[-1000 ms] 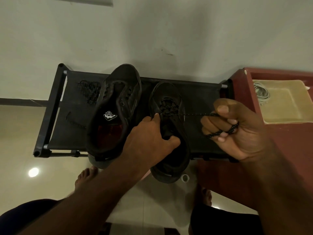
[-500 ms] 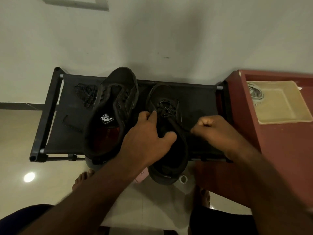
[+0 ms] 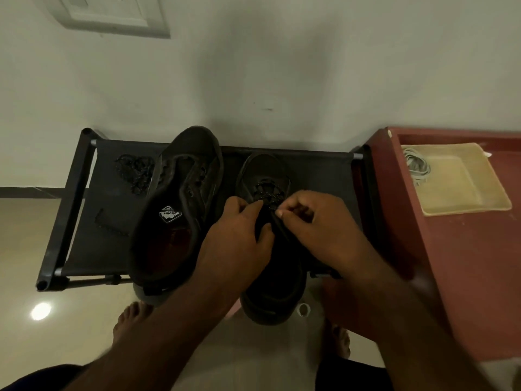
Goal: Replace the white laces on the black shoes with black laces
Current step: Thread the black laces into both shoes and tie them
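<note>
Two black shoes stand on a black rack (image 3: 70,210). The left shoe (image 3: 180,204) has empty eyelets and a white logo on its tongue. The right shoe (image 3: 270,266) carries a black speckled lace (image 3: 266,193) through its front eyelets. My left hand (image 3: 239,235) grips the right shoe's tongue area, thumb on the inner side. My right hand (image 3: 315,224) is beside it, its fingertips pinching the black lace at the shoe's right eyelet row. A second black lace (image 3: 135,172) lies bundled at the rack's back left.
A red cabinet (image 3: 465,263) stands right of the rack with a beige tray (image 3: 462,193) holding coiled white laces (image 3: 417,167). The white wall is right behind the rack. My bare feet are on the tiled floor below.
My right hand, which had pulled the black lace out taut to the right, has come back to the right shoe and now pinches the lace at the eyelets. The left hand stayed on the shoe.
</note>
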`<state>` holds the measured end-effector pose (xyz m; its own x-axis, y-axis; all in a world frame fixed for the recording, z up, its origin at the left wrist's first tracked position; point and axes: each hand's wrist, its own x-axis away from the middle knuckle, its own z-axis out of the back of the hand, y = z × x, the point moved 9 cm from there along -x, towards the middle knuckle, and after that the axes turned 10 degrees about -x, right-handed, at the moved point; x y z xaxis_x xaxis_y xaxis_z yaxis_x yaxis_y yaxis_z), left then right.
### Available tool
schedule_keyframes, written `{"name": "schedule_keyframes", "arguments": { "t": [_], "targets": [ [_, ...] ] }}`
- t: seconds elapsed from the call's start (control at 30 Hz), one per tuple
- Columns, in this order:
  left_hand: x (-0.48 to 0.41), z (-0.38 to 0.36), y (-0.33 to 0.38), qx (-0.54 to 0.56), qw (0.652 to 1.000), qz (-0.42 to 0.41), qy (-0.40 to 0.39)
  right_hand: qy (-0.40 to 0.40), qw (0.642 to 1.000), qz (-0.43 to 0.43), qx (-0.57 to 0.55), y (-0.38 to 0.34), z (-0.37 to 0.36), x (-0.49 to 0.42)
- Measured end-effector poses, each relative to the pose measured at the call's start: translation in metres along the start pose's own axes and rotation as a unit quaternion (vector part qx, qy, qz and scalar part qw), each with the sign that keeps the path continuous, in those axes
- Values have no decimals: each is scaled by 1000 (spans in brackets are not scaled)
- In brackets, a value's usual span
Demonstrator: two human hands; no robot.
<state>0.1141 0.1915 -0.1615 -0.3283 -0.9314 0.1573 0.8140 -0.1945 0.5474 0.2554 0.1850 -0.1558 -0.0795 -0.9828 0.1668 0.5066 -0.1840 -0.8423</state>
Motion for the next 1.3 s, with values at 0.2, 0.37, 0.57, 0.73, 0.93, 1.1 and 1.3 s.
{"name": "schedule_keyframes", "arguments": {
  "t": [0.2, 0.37, 0.57, 0.73, 0.93, 1.1, 1.3],
  "targets": [
    [2, -6, 4, 6, 999, -19, -39, 17, 999, -1, -34, -5, -7, -4],
    [1, -6, 4, 10, 999, -19, -47, -38, 996, -10, -80, -16, -22, -1],
    [2, -7, 3, 17, 999, -12, -29, -60, 998, 26, -13, -32, -24, 1],
    [0, -4, 4, 15, 1000, -7, -18, -86, 995, 54, 10, -41, -27, 9],
    [2, -4, 3, 15, 999, -1, -47, -43, 998, 0, -41, -20, -15, 6],
    [4, 0, -10, 134, 982, 87, -99, -75, 990, -35, -116, -13, -7, 7],
    [2, -3, -21, 153, 965, 185, -108, -61, 991, -33, -114, -9, -6, 8]
  ]
}}
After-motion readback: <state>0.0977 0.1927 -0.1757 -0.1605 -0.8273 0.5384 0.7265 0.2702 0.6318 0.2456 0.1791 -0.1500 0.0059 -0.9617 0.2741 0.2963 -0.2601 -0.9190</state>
